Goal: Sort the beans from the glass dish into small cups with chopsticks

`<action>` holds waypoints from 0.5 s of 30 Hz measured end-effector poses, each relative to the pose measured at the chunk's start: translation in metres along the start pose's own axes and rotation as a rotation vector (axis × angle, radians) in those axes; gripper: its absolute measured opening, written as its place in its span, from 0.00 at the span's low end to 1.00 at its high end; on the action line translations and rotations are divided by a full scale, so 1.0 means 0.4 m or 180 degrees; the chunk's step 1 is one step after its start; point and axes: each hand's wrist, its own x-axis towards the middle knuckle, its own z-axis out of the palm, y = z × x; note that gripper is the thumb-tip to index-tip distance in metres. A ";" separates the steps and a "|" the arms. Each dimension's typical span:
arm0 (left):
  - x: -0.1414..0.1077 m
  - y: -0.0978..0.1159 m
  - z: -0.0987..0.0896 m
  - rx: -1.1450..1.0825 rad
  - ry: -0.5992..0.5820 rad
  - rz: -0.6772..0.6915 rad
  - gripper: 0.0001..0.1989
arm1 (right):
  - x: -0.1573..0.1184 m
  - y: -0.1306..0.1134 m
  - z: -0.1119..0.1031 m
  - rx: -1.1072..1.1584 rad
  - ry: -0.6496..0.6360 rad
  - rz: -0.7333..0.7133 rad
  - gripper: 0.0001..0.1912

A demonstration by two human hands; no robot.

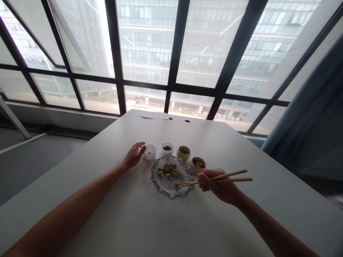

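My right hand grips a pair of wooden chopsticks. Their tips reach over the near part of a scalloped glass dish, with a small dark piece at the tips. Peanut-like pieces lie heaped in the dish's far left part. Beside a white plastic cup, my left hand is held with fingers apart, close to or touching its rim. A second white cup holds dark bits. To its right stand a tan bowl and another tan bowl with brownish pieces inside.
All the containers stand together on a white table. Papers lie at its far end, near a dark round hole. Tall windows rise behind the table, and a blue curtain hangs at the right.
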 end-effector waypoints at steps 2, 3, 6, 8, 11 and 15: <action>-0.004 -0.005 0.006 -0.0088 -0.0065 -0.0029 0.37 | 0.001 0.002 0.002 -0.0019 0.0010 0.0004 0.21; -0.006 -0.006 0.008 -0.0125 -0.0093 -0.0046 0.37 | 0.001 0.002 0.002 -0.0054 0.0007 -0.0008 0.21; -0.011 -0.005 0.010 -0.0188 -0.0146 -0.0067 0.38 | 0.002 -0.001 0.003 -0.0135 -0.0046 -0.0051 0.21; -0.013 -0.001 0.009 -0.0189 -0.0162 -0.0077 0.38 | 0.003 -0.007 0.005 -0.0131 -0.0072 -0.0066 0.21; -0.015 0.005 0.005 -0.0175 -0.0207 -0.0111 0.39 | 0.003 -0.020 0.009 -0.0159 -0.0123 -0.0144 0.20; -0.017 0.006 0.004 -0.0142 -0.0266 -0.0118 0.40 | 0.002 -0.036 0.017 -0.0345 -0.0193 -0.0369 0.21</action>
